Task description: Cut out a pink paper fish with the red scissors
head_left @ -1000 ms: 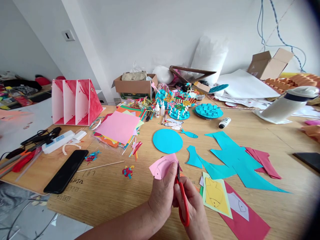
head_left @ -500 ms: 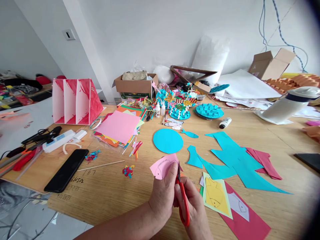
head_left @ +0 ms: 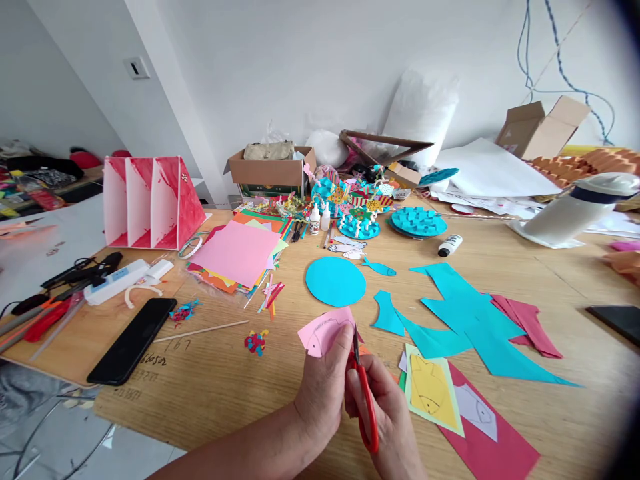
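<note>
Between the thumb and fingers of my left hand [head_left: 327, 380] is a piece of pink paper [head_left: 320, 337] with a fish outline drawn on it. My right hand [head_left: 387, 407] grips red-handled scissors [head_left: 369, 417], their blades at the paper's right edge beside my left thumb. Beyond the hands lie a blue paper circle [head_left: 336, 281] and a small blue paper fish [head_left: 380, 268]. To the right are blue paper offcuts [head_left: 475, 313]. Yellow paper with a fish drawing [head_left: 430, 387] rests partly over a red sheet [head_left: 495, 447], near a pale paper fish drawing [head_left: 477, 412].
A stack of coloured paper [head_left: 240, 252], a black phone [head_left: 133, 341] and a thin wooden stick [head_left: 203, 331] lie on the left. Glue bottles [head_left: 315, 220] stand near decorated blue plates [head_left: 418, 222]. A white flask [head_left: 575, 210] is at the right, a red-white divider [head_left: 150, 203] at back left.
Almost nothing differs. The hands, pink paper and scissors appear very slightly further left, and the whole view has shifted a little.
</note>
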A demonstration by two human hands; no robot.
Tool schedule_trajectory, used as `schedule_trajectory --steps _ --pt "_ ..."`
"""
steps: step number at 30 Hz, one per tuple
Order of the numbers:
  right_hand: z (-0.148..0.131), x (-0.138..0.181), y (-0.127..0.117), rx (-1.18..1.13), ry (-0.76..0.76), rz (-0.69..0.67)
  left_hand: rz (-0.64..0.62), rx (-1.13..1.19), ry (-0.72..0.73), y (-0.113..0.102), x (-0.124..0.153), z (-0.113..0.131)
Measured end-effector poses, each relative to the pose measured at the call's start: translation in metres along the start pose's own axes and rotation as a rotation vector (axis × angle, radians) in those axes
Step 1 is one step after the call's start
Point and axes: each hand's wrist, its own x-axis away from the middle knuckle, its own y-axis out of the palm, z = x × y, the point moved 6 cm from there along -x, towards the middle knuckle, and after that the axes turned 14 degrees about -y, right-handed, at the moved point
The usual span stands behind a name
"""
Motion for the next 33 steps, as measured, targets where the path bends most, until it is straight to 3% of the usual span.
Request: schedule_trajectory --steps 12,18,28,33 --pt "0.001 0.001 -0.002 0.074 -0.011 -0.058 -0.002 -0.007 0.125 -0.005 0.0 0.009" --pt "0.015 0.0 -0.008 0.11 -0.046 -0.01 -0.024 -0.003 0.206 -0.007 -0.002 0.015" --pt "0.018 0.001 -0.01 0.129 -0.05 -0.03 -0.009 0.029 0.18 -0.007 -0.001 0.019" --pt "0.019 0.002 -0.011 0.161 -0.063 0.023 0.0 0.013 0.18 -0.009 -0.003 0.017"
